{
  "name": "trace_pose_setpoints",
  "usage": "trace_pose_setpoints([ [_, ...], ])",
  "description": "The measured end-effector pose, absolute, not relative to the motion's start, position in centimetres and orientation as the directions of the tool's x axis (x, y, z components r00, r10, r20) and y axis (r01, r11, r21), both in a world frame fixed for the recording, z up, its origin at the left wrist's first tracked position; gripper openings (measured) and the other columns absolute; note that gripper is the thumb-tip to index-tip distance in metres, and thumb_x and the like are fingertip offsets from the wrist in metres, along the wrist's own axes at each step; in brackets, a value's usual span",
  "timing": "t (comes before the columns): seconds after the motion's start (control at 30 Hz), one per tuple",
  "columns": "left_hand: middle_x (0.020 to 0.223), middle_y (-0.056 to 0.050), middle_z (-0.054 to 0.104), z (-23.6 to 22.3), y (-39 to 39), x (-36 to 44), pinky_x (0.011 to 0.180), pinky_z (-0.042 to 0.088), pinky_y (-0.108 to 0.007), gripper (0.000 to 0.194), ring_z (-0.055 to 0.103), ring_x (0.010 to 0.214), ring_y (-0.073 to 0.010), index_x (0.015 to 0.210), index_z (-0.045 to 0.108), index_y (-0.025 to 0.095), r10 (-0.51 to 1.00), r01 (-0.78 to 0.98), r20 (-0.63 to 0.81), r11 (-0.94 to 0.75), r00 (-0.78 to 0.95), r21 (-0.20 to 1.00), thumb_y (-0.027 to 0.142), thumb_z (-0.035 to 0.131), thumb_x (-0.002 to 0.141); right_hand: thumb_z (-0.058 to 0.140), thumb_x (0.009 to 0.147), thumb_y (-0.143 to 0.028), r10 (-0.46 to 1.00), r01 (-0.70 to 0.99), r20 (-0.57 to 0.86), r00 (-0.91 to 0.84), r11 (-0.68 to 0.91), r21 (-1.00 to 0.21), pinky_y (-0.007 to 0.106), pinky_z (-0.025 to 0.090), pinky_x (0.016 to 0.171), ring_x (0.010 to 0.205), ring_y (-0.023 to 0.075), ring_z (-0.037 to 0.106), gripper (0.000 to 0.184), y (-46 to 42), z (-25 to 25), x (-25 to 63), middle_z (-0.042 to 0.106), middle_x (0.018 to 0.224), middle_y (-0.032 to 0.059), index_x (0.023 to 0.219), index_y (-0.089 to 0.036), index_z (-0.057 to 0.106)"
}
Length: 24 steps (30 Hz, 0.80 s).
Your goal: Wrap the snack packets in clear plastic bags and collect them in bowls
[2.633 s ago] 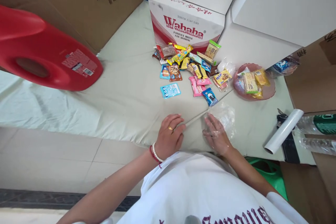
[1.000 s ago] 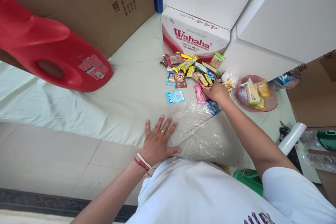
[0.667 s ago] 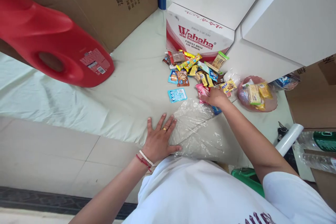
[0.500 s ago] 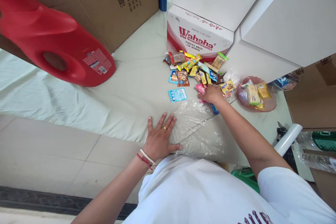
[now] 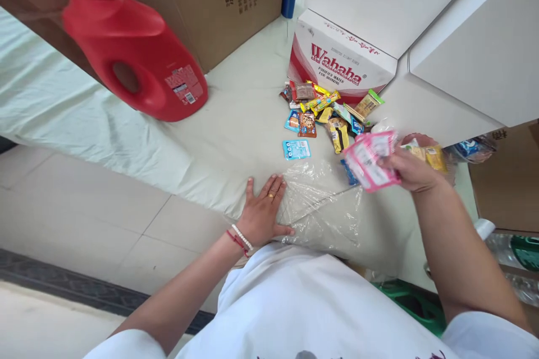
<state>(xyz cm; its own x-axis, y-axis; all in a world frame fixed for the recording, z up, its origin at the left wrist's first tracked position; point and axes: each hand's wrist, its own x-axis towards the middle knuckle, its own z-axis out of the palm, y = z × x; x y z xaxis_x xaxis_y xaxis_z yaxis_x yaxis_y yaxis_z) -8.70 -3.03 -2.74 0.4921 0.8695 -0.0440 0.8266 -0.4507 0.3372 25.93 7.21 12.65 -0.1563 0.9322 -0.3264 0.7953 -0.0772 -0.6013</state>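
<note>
My right hand (image 5: pixel 415 169) grips a pink-and-white snack packet (image 5: pixel 373 160) by its right edge, raised above the table; the packet is somewhat blurred. Flat on the table near the front edge lies my left hand (image 5: pixel 265 210), fingers spread, with its side against a clear plastic bag (image 5: pixel 322 202). A pile of small wrapped snacks (image 5: pixel 322 102) sits ahead of my hands. Nearer to me are a light-blue packet (image 5: pixel 297 149) and a dark-blue wrapper (image 5: pixel 348 173), the latter partly behind the pink packet.
Behind the snacks stands a Wahaha carton (image 5: pixel 337 64). A pink bowl (image 5: pixel 450 171) with snacks is partly hidden by my right hand. On the left are a red jug (image 5: pixel 147 61) and a large brown box (image 5: pixel 189 5). White boxes (image 5: pixel 471 39) rise at the back right.
My right hand has lifted the pink packet out of the pile and moved right with it, towards the bowl. My left hand stays pressed on the table. The camera view has shifted slightly.
</note>
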Motion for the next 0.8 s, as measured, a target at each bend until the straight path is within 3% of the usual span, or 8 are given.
trace_pose_setpoints([
  [0.1,0.168,-0.022,0.023,-2.8,-3.0,-8.7,0.120,-0.009,-0.074,0.115,0.023,0.155,-0.0427,0.160,0.031,0.010,0.867,0.829,-0.056,-0.452,0.495,0.331,0.083,0.058,0.076,0.069,0.066,-0.055,0.627,0.618,-0.697,-0.347,-0.407,-0.673,0.029,0.047,0.052,0.055,0.0170,0.057,0.037,5.7,8.2,22.6,0.064,0.063,0.0035,0.070,-0.019,0.062],
  [0.2,0.168,-0.022,0.024,-2.8,-2.9,-8.7,0.120,-0.008,-0.074,0.116,0.022,0.155,-0.0439,0.161,0.030,0.012,0.863,0.831,-0.069,-0.456,0.500,0.318,0.084,0.059,0.075,0.073,0.063,-0.058,0.455,0.573,-0.779,-0.430,-0.530,-0.626,0.026,0.046,0.055,0.059,0.0158,0.058,0.043,5.3,4.7,19.7,0.067,0.066,0.0022,0.075,-0.017,0.065],
  [0.33,0.168,-0.022,0.024,-2.8,-2.8,-8.8,0.120,-0.009,-0.074,0.116,0.023,0.155,-0.0440,0.161,0.031,0.013,0.862,0.834,-0.080,-0.454,0.500,0.314,0.084,0.059,0.074,0.064,0.080,-0.063,0.601,0.732,-0.680,-0.420,-0.218,-0.645,0.025,0.040,0.057,0.060,0.0138,0.052,0.046,6.1,4.6,20.5,0.060,0.064,-0.0009,0.074,-0.018,0.064],
  [0.4,0.167,-0.022,0.025,-2.8,-2.8,-8.8,0.120,-0.007,-0.074,0.116,0.023,0.155,-0.0443,0.161,0.031,0.013,0.865,0.837,-0.078,-0.453,0.496,0.308,0.084,0.060,0.074,0.057,0.087,-0.059,0.761,0.829,-0.535,-0.366,0.006,-0.559,0.026,0.037,0.059,0.061,0.0144,0.049,0.043,6.3,6.0,22.1,0.058,0.064,-0.0006,0.077,-0.018,0.064],
  [0.47,0.167,-0.022,0.026,-2.8,-2.8,-8.7,0.120,-0.006,-0.074,0.116,0.023,0.155,-0.0445,0.161,0.031,0.013,0.868,0.842,-0.076,-0.449,0.491,0.300,0.084,0.060,0.073,0.051,0.093,-0.054,0.900,0.879,-0.328,-0.287,0.111,-0.463,0.028,0.038,0.062,0.066,0.0168,0.052,0.041,6.1,7.6,23.3,0.063,0.073,0.0024,0.093,-0.017,0.069],
  [0.53,0.167,-0.022,0.026,-2.7,-2.8,-8.6,0.120,-0.007,-0.073,0.117,0.023,0.155,-0.0443,0.161,0.030,0.014,0.869,0.845,-0.082,-0.446,0.487,0.295,0.084,0.060,0.073,0.046,0.098,-0.053,0.943,0.859,-0.204,-0.264,0.134,-0.494,0.029,0.042,0.069,0.076,0.0195,0.058,0.046,5.5,8.8,23.9,0.069,0.091,0.0058,0.118,-0.018,0.067],
  [0.67,0.167,-0.023,0.026,-2.4,-2.7,-8.5,0.120,-0.005,-0.074,0.118,0.021,0.155,-0.0452,0.161,0.030,0.014,0.865,0.851,-0.109,-0.445,0.489,0.279,0.084,0.061,0.072,0.039,0.102,-0.056,0.774,0.715,-0.357,-0.523,0.171,-0.678,0.029,0.049,0.079,0.089,0.0216,0.064,0.052,3.9,8.5,23.1,0.073,0.105,0.0042,0.134,-0.022,0.063],
  [0.8,0.168,-0.023,0.024,-2.1,-2.6,-8.6,0.120,-0.005,-0.074,0.118,0.021,0.155,-0.0451,0.162,0.027,0.012,0.860,0.853,-0.141,-0.441,0.491,0.278,0.082,0.062,0.073,0.044,0.103,-0.045,0.797,0.819,-0.305,-0.521,0.367,-0.440,0.042,0.046,0.097,0.110,0.0297,0.060,0.045,1.9,5.3,21.4,0.069,0.120,0.0136,0.132,-0.018,0.065],
])
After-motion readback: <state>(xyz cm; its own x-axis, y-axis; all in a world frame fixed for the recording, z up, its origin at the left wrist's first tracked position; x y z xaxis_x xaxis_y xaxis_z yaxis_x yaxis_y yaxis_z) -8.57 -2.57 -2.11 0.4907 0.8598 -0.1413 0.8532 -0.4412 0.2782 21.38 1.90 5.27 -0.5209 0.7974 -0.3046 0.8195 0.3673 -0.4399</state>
